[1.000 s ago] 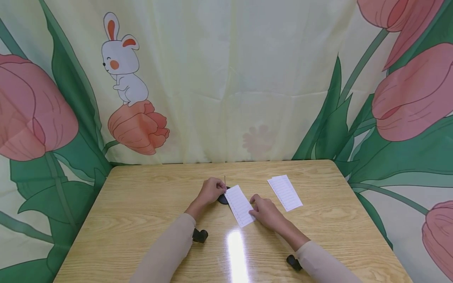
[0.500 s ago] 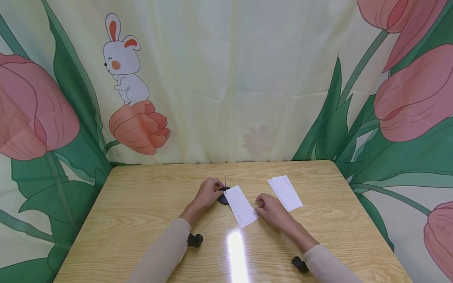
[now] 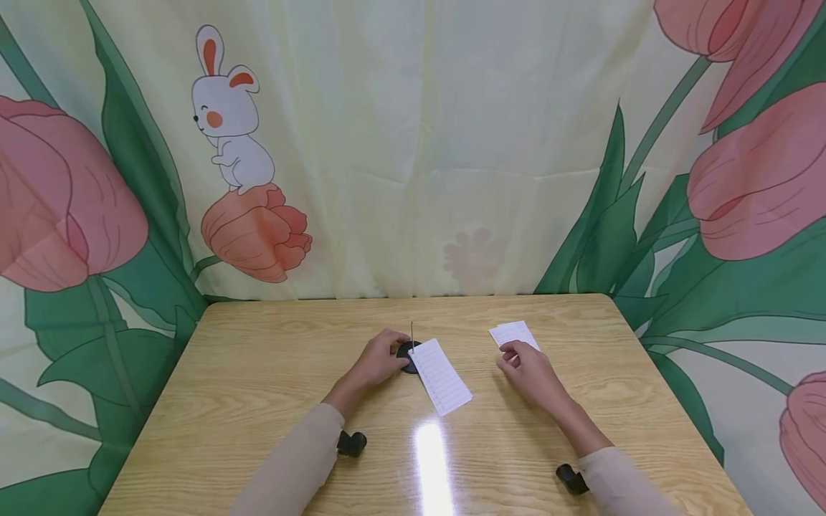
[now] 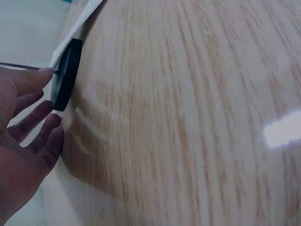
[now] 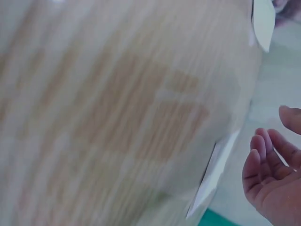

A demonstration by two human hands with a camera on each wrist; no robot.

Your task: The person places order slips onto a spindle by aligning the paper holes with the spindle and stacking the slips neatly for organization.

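Left hand: the person's left hand [image 3: 379, 360] had its thumb and forefinger parted and bent at the stand's edge, touching it; how firmly they held could not be told.
Stand: a round, flat black base [image 4: 68, 73] lay at those fingertips, a thin upright rod [image 3: 412, 331] rising just beside them.
Paper at the rod: a white rectangular lined sheet [image 3: 441, 376] slanted away to the right of the left fingers, its corner at the rod.
Right hand: the right hand [image 3: 532, 369] held nothing, fingers loosely curled, thumb apart.
Other paper: white overlapping lined slips [image 3: 515, 333] lay beneath its fingers, partly hidden.
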